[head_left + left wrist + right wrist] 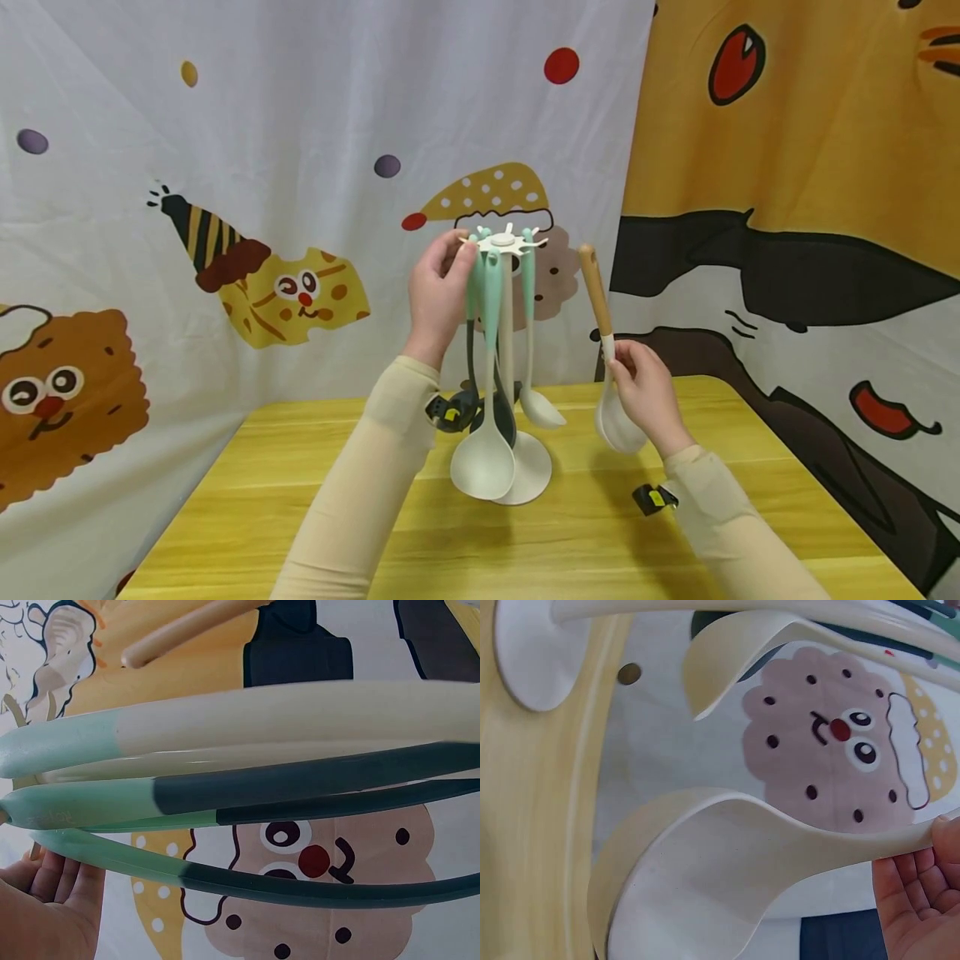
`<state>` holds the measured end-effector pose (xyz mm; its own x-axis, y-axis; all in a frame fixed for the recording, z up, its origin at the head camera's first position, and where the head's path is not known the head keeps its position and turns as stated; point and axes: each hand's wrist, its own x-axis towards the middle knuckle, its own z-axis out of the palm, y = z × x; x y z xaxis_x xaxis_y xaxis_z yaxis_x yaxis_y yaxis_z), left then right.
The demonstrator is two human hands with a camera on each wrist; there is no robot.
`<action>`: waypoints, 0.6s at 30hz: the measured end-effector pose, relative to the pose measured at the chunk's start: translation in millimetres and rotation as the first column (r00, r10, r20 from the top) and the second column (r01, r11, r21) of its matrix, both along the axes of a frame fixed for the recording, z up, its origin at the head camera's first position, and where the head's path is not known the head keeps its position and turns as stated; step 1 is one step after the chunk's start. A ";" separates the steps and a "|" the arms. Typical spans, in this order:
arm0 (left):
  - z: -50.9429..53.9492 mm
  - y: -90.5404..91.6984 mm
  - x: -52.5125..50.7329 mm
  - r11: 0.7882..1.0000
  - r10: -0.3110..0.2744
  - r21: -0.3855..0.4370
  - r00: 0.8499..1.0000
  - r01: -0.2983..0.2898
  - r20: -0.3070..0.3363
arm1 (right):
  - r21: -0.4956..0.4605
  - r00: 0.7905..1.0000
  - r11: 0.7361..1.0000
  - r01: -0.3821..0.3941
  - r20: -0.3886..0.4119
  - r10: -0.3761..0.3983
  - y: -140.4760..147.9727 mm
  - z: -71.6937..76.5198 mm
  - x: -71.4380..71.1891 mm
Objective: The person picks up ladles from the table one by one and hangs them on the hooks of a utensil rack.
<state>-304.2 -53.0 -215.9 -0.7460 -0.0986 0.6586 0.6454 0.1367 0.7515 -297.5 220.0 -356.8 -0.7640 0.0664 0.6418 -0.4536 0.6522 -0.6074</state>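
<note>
A white utensil rack (pixel 525 479) stands on the table, with a round base and a hooked top. From its hooks hang a white ladle (pixel 483 467) with a mint-green handle, another white ladle-like utensil (pixel 542 410), and dark utensils (pixel 315 769) with green handles. My left hand (pixel 437 292) pinches the rack's hooked top at its left side, beside the handle ends. To the right of the rack, my right hand (pixel 645 392) holds a white ladle (pixel 697 877) with a wooden handle by its neck. That ladle is nearly upright, bowl down, apart from the rack.
The yellow wood-grain table (pixel 300 500) spreads around the rack. A patterned cloth (pixel 315 108) hangs behind it. Black wrist cameras sit on both sleeves, the right one (pixel 654 498) low over the table.
</note>
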 end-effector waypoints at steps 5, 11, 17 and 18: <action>0.5 -0.4 1.1 1.000 0.004 -0.005 1.000 -0.004 0.002 | -0.012 0.999 1.000 -0.014 -0.043 0.013 -4.6 8.7 5.3; 0.6 -0.6 1.6 1.000 0.006 -0.006 1.000 -0.006 0.007 | -0.031 0.999 0.999 -0.034 -0.043 0.033 -10.3 18.9 12.8; 0.6 -0.8 0.7 1.000 -0.008 -0.002 1.000 0.008 0.001 | -0.045 0.999 0.998 -0.040 -0.027 0.038 -15.0 24.7 17.8; 0.7 -0.6 0.8 1.000 -0.006 -0.003 1.000 0.006 0.001 | -0.046 0.999 0.998 -0.042 -0.030 0.041 -15.5 25.2 18.4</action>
